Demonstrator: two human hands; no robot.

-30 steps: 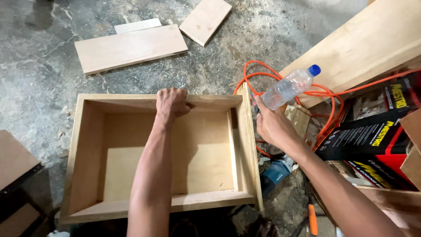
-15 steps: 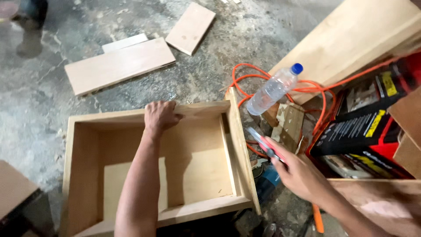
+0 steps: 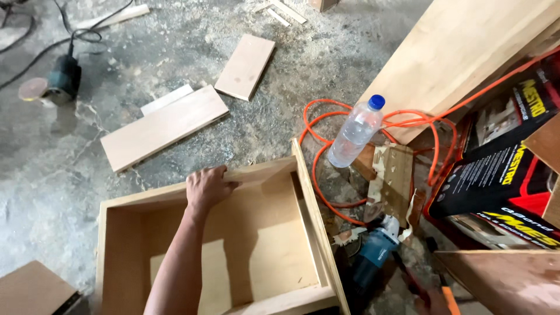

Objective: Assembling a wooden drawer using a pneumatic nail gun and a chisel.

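My left hand (image 3: pixel 207 186) grips the top edge of the far wall of an open wooden drawer box (image 3: pixel 312 216) that sits on the concrete floor, my forearm reaching across its inside. Only a sliver of my right hand (image 3: pixel 429 298) shows at the bottom edge, right of the box, beside an orange-handled tool (image 3: pixel 449 300). Its grip is hidden. A blue power tool (image 3: pixel 373 254) lies between the box and that hand.
A clear plastic bottle (image 3: pixel 353 134) with a blue cap lies on a coiled orange cord (image 3: pixel 318 169). Loose boards (image 3: pixel 163 125) (image 3: pixel 245 65) lie beyond the box. A large plank (image 3: pixel 466 46) and black-and-red cartons (image 3: pixel 501 157) stand on the right. A corded power tool (image 3: pixel 61 79) sits far left.
The view has tilted up and left, so the box sits lower in frame. My right hand has dropped from near the bottle to the bottom edge. My left hand stays on the box wall.
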